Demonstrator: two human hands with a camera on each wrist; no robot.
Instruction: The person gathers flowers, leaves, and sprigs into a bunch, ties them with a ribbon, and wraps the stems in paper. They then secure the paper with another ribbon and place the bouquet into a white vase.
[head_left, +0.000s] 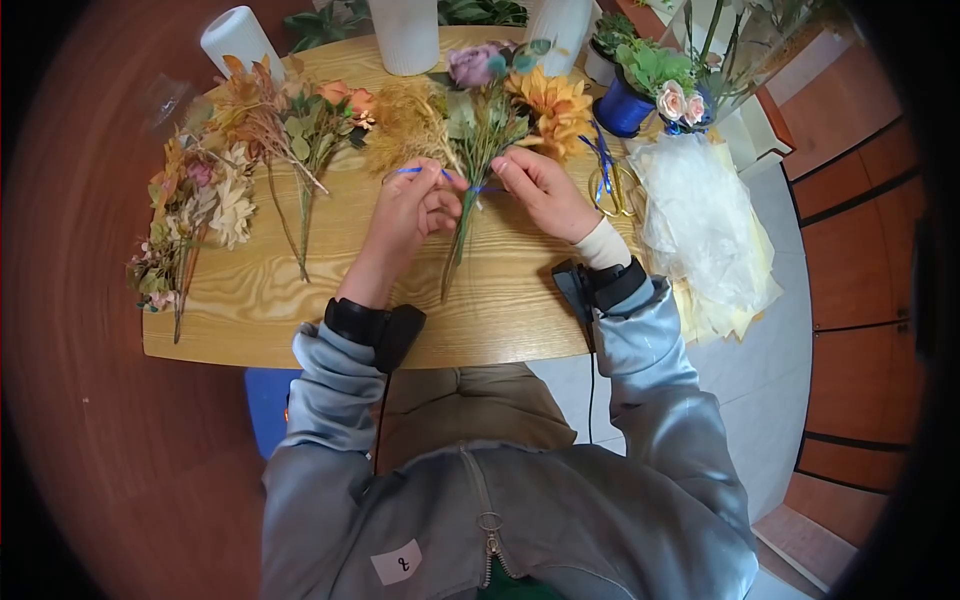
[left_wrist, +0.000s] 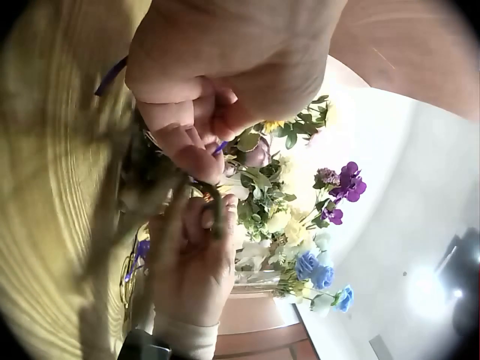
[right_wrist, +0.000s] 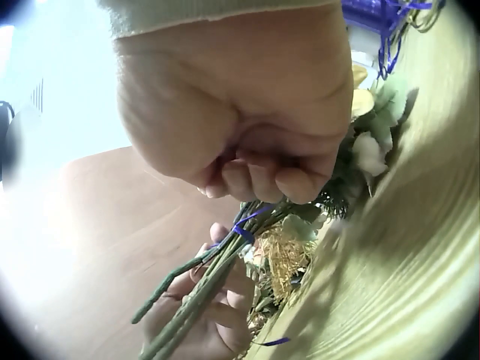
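A blue ribbon (right_wrist: 244, 229) wraps round the green stems (head_left: 458, 240) of an artificial bouquet lying over the table. The bouquet carries a mauve rose (head_left: 472, 66), a large orange flower (head_left: 552, 112) and dry golden plumes (head_left: 405, 135). To the left of the stems, my left hand (head_left: 412, 208) pinches one length of the ribbon between thumb and fingertips, a loose end sticking out past it. On the other side, my right hand (head_left: 548, 197) has its fingers curled, pinching the ribbon's other length close to the stems. Its fingertips are partly hidden.
Flower sprays (head_left: 205, 205) lie on the table's left. Gold-handled scissors (head_left: 612, 190) and a blue ribbon spool (head_left: 625, 105) sit right of the bouquet. Translucent wrapping sheets (head_left: 705, 225) cover the right edge. White ribbed vases (head_left: 405, 38) stand at the back.
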